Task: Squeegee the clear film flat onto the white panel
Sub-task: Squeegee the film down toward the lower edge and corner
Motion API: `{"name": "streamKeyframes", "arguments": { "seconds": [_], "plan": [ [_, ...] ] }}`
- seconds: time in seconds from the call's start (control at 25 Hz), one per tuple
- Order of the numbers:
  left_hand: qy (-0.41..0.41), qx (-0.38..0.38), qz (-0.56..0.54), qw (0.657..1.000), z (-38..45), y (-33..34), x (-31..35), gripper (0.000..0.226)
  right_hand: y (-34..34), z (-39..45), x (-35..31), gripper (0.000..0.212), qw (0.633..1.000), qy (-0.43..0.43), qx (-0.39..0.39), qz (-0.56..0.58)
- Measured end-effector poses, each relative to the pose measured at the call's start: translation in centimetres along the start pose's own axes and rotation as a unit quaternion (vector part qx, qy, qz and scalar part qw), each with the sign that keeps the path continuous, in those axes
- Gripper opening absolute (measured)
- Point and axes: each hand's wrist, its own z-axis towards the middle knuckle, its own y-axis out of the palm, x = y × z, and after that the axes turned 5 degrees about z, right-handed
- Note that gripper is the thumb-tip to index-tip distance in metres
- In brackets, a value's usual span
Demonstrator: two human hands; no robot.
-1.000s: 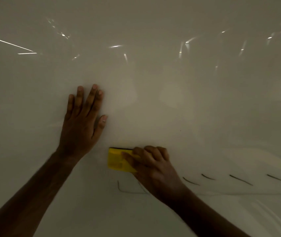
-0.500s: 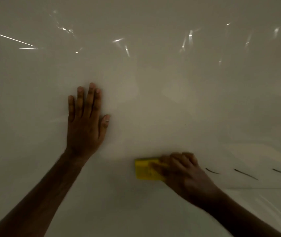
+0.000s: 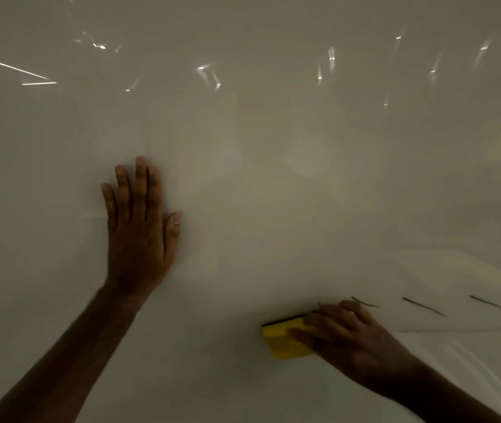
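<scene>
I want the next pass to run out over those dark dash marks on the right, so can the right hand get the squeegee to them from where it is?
Probably yes. The right hand grips the yellow squeegee just left of the dark dash marks, with only bare white panel between.

We see a dim, warm-grey view in which small bright glints and thin streaks of glare scatter along the top of the glossy white panel [image 3: 273,178], while both dark hands look slightly motion-blurred.
</scene>
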Motion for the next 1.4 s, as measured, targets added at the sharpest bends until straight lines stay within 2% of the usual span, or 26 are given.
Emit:
{"name": "streamKeyframes", "arguments": {
  "seconds": [0.08,0.24,0.32,0.44,0.56,0.68,0.92,1.0,1.12,1.24,1.32,1.4],
  "plan": [
    [0.019,-0.007,-0.001,1.0,-0.9,0.2,1.4,0.072,-1.9,1.2,2.3,0.053,0.999,0.05,0.016,-0.004],
    [0.033,-0.007,-0.001,0.999,-2.3,0.8,4.9,0.072,-3.2,5.6,3.8,0.046,0.987,0.144,0.073,0.02],
    [0.046,-0.01,0.001,0.999,-2.4,0.9,5.3,0.072,-2.0,4.8,2.8,0.047,0.99,0.122,0.063,0.025],
    [0.064,-0.018,0.004,0.998,-2.6,0.9,5.2,0.07,-0.3,0.1,1.2,0.052,0.999,0.042,0.022,0.005],
    [0.078,-0.025,-0.004,0.997,-2.5,0.8,6.9,0.07,-1.1,-4.5,2.3,0.056,1.0,0.006,-0.008,-0.015],
    [0.083,-0.023,-0.015,0.996,-1.3,0.8,9.7,0.072,-3.7,-5.1,5.3,0.058,0.999,0.046,-0.01,-0.018],
    [0.087,-0.004,-0.027,0.996,2.7,0.7,14.8,0.071,-6.0,0.8,7.4,0.043,0.986,0.148,0.075,0.002],
    [0.087,-0.005,-0.023,0.996,3.4,0.7,15.8,0.071,-4.8,-0.8,6.3,0.043,0.991,0.121,0.054,0.018],
    [0.086,-0.007,-0.014,0.996,3.7,0.7,16.3,0.071,-3.5,-7.0,4.7,0.041,0.999,0.033,-0.02,0.008],
    [0.085,-0.007,-0.009,0.996,4.1,0.6,16.8,0.072,-5.6,-10.5,6.7,0.043,0.998,0.024,-0.047,-0.015],
    [0.098,-0.008,-0.005,0.995,4.9,0.4,17.9,0.072,-7.7,-9.7,9.5,0.047,0.997,0.074,-0.018,-0.02],
    [0.116,-0.005,-0.003,0.993,6.3,0.3,19.9,0.071,-9.4,-7.1,12.0,0.049,0.989,0.137,0.044,-0.028]
  ]
}}
